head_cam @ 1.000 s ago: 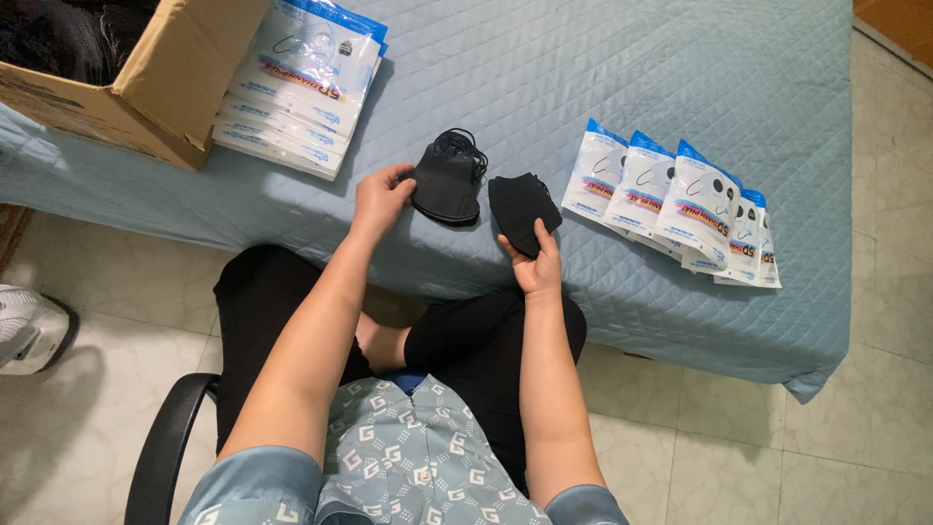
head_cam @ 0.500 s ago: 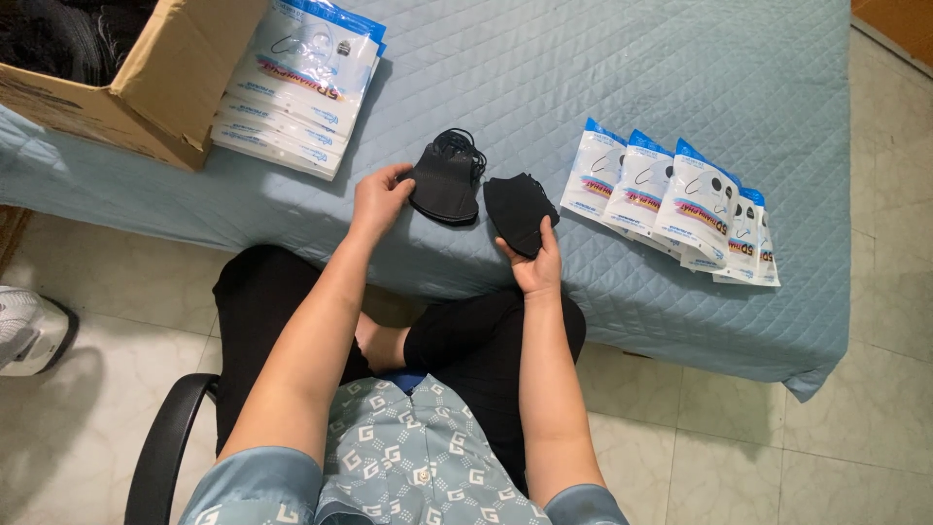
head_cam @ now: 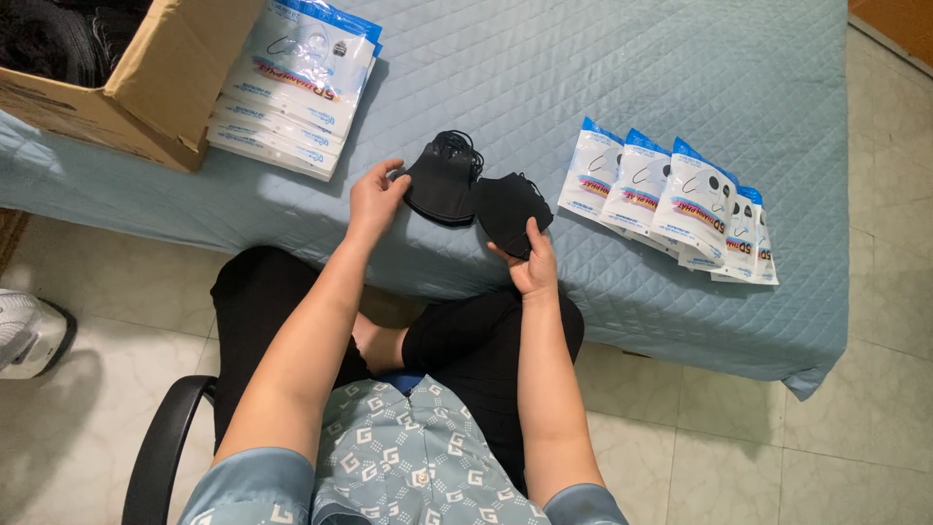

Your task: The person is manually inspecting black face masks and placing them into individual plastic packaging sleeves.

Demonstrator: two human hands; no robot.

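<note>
A small pile of black face masks [head_cam: 445, 178] lies on the blue quilted bed [head_cam: 603, 87]. My left hand [head_cam: 377, 194] rests at the pile's left edge, fingertips touching the top mask. My right hand [head_cam: 532, 264] grips a single black folded mask [head_cam: 509, 209] from below, holding it just right of the pile near the bed's front edge.
A row of several white and blue mask packets [head_cam: 680, 199] lies overlapping to the right. A stack of flat packets [head_cam: 296, 83] sits at the upper left beside an open cardboard box [head_cam: 117, 87]. A chair arm [head_cam: 160, 447] is at the lower left.
My right hand has shifted the single mask slightly, keeping it close to the pile. My left hand has stayed at the pile's left edge.
</note>
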